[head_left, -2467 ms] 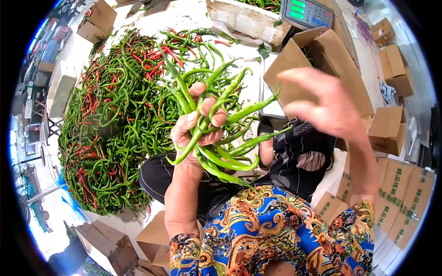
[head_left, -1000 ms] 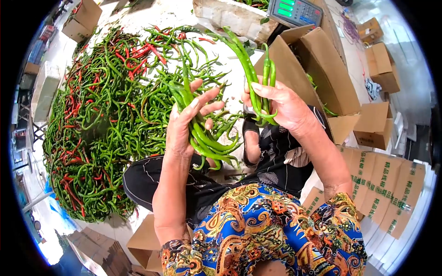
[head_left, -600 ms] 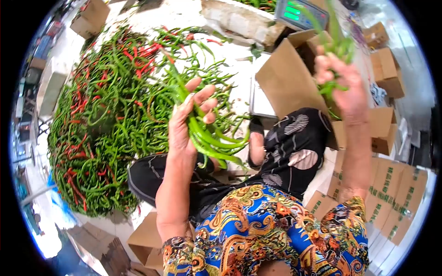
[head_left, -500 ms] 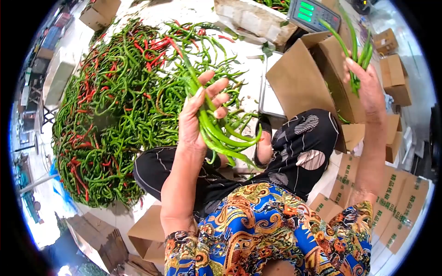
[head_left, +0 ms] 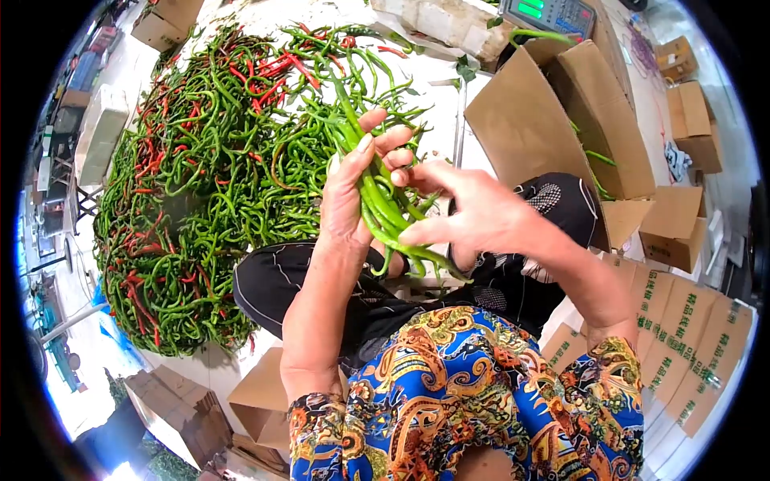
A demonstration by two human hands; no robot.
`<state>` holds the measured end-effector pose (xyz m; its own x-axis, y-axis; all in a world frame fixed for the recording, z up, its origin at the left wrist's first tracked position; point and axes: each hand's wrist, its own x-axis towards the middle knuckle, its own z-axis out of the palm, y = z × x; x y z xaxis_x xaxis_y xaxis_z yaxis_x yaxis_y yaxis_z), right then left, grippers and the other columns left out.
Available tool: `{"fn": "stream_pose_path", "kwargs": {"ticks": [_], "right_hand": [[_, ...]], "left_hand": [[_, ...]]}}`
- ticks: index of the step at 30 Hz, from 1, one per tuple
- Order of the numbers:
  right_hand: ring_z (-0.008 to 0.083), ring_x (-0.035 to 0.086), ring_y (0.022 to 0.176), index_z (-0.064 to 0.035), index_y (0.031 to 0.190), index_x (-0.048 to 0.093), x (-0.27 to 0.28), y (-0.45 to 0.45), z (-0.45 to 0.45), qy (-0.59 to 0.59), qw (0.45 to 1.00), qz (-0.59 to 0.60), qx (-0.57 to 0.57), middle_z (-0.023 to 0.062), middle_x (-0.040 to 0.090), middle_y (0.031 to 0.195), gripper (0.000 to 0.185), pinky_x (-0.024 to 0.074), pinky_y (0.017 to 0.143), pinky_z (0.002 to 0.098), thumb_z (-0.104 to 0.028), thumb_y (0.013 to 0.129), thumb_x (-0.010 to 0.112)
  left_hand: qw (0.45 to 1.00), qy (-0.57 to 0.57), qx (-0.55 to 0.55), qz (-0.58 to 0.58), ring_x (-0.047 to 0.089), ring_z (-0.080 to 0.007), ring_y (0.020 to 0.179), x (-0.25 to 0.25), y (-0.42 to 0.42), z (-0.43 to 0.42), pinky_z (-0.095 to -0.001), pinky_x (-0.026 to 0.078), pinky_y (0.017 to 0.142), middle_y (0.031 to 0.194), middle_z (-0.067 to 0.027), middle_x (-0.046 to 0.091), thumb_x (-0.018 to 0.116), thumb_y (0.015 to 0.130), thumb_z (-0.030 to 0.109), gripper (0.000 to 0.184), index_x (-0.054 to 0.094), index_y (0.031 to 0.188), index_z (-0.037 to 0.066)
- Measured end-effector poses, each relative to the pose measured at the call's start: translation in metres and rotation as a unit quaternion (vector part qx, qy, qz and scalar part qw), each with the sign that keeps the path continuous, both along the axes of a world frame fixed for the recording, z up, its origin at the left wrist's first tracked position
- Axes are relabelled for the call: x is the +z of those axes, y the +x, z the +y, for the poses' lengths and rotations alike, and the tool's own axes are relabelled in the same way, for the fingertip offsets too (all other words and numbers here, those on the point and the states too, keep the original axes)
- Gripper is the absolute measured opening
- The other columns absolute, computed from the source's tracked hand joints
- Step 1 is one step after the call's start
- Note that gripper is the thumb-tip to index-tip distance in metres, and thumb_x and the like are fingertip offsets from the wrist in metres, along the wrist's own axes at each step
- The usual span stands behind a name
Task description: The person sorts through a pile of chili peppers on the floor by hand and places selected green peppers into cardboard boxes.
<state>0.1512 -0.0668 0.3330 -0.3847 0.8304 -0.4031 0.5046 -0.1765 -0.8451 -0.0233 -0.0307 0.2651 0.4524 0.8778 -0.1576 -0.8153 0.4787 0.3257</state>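
Observation:
My left hand [head_left: 353, 184] is closed round a bunch of long green chili peppers [head_left: 381, 204], held above my lap with their lower ends hanging free. From the right, my right hand [head_left: 473, 208] meets the same bunch. Its thumb lies on the lower peppers and its index finger reaches the upper part near my left fingertips; its other fingers are mostly hidden. To the right stands an open cardboard box [head_left: 513, 128] with some green peppers inside. One curved green pepper [head_left: 545, 34] shows at its top edge.
A large heap of green and red chili peppers [head_left: 200, 184] covers the floor at left. A scale with a lit display [head_left: 549, 14] and a foam box [head_left: 441, 28] stand behind. Flattened printed cartons [head_left: 682, 345] lie at right; an open carton [head_left: 265, 397] sits at lower left.
My right hand has come down from the upper right, beyond the box, to the bunch in my left hand. The peppers it held have left it. My left hand keeps its bunch.

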Motion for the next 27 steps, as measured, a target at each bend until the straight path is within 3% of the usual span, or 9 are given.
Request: {"fn": "stream_pose_path", "kwargs": {"ticks": [2, 5, 8, 11, 13, 16, 19, 21, 27], "right_hand": [[0.0304, 0.060, 0.111, 0.0038, 0.126, 0.049, -0.015, -0.017, 0.000, -0.058, 0.998, 0.026, -0.005, 0.0227, 0.059, 0.119, 0.090, 0.0458, 0.097, 0.0374, -0.052, 0.063, 0.081], [0.0272, 0.061, 0.102, 0.0063, 0.130, 0.040, -0.041, -0.032, -0.004, 0.058, 0.998, -0.019, -0.034, 0.0207, 0.062, 0.109, 0.098, 0.0469, 0.091, 0.0353, -0.049, 0.062, 0.082], [0.0265, 0.062, 0.096, 0.0064, 0.131, 0.037, -0.044, -0.034, 0.003, -0.053, 0.997, 0.019, -0.043, 0.0208, 0.062, 0.106, 0.090, 0.0480, 0.088, 0.0348, -0.039, 0.065, 0.080], [0.0180, 0.062, 0.084, 0.0029, 0.125, 0.041, -0.071, -0.031, -0.004, -0.140, 0.955, 0.245, -0.093, 0.0112, 0.060, 0.094, 0.054, 0.0495, 0.079, 0.0338, -0.015, 0.079, 0.063], [0.0149, 0.059, 0.081, 0.0007, 0.120, 0.046, -0.073, -0.022, -0.004, -0.149, 0.930, 0.318, -0.108, 0.0071, 0.058, 0.092, 0.044, 0.0489, 0.075, 0.0307, -0.014, 0.080, 0.059], [0.0106, 0.054, 0.074, -0.0037, 0.112, 0.053, -0.064, -0.011, -0.003, -0.198, 0.879, 0.396, -0.178, 0.0028, 0.057, 0.088, 0.033, 0.0480, 0.069, 0.0276, -0.020, 0.085, 0.063], [0.0095, 0.051, 0.060, -0.0020, 0.110, 0.055, -0.064, 0.004, 0.000, -0.257, 0.829, 0.453, -0.204, 0.0016, 0.054, 0.077, 0.028, 0.0455, 0.056, 0.0227, -0.014, 0.087, 0.064], [0.0095, 0.053, 0.061, -0.0005, 0.111, 0.055, -0.063, 0.006, -0.002, -0.251, 0.829, 0.445, -0.228, 0.0029, 0.057, 0.077, 0.028, 0.0483, 0.056, 0.0226, -0.013, 0.087, 0.064], [0.0160, 0.066, 0.084, 0.0028, 0.116, 0.057, -0.058, 0.016, -0.007, -0.274, 0.825, 0.441, -0.224, 0.0133, 0.065, 0.098, 0.038, 0.0568, 0.073, 0.0260, -0.009, 0.081, 0.065]], "left_hand": [[0.996, 0.002, 0.029, 0.079, 0.065, -0.0194, 0.084, -0.006, 0.000, -0.001, -0.0280, 0.056, 0.065, 0.104, -0.0166, 0.063, 0.060, 0.092, 0.015, 0.046, 0.042, 0.132, 0.000], [0.970, 0.006, 0.075, 0.231, 0.065, -0.0173, 0.082, -0.006, 0.003, -0.004, -0.0261, 0.056, 0.068, 0.101, -0.0154, 0.063, 0.061, 0.092, 0.014, 0.042, 0.045, 0.126, -0.003], [0.947, -0.012, 0.098, 0.307, 0.063, -0.0144, 0.081, -0.013, 0.010, -0.005, -0.0264, 0.055, 0.071, 0.098, -0.0111, 0.062, 0.065, 0.091, 0.021, 0.038, 0.050, 0.117, -0.001], [0.970, -0.025, 0.061, 0.233, 0.061, -0.0176, 0.095, -0.014, 0.006, -0.002, -0.0305, 0.052, 0.083, 0.107, -0.0121, 0.063, 0.061, 0.093, 0.024, 0.038, 0.051, 0.121, 0.001], [0.989, -0.013, 0.028, 0.147, 0.060, -0.0239, 0.105, -0.017, 0.005, 0.001, -0.0377, 0.048, 0.096, 0.116, -0.0167, 0.061, 0.061, 0.093, 0.025, 0.044, 0.050, 0.128, 0.000], [0.973, 0.028, -0.021, 0.228, 0.060, -0.0211, 0.103, -0.012, -0.001, 0.003, -0.0360, 0.047, 0.093, 0.115, -0.0129, 0.062, 0.061, 0.092, 0.018, 0.042, 0.050, 0.127, -0.002], [0.955, 0.049, -0.061, 0.286, 0.061, -0.0134, 0.091, -0.004, -0.004, 0.003, -0.0235, 0.049, 0.073, 0.110, -0.0081, 0.064, 0.067, 0.086, 0.010, 0.046, 0.052, 0.128, -0.002], [0.936, 0.101, -0.104, 0.320, 0.063, -0.0167, 0.095, -0.005, -0.007, 0.006, -0.0286, 0.050, 0.082, 0.108, -0.0106, 0.065, 0.072, 0.082, 0.011, 0.053, 0.053, 0.129, -0.002], [0.897, 0.171, -0.130, 0.385, 0.062, -0.0145, 0.077, 0.001, -0.004, 0.005, -0.0259, 0.051, 0.069, 0.099, -0.0102, 0.067, 0.073, 0.081, 0.010, 0.045, 0.056, 0.121, -0.002]]}}
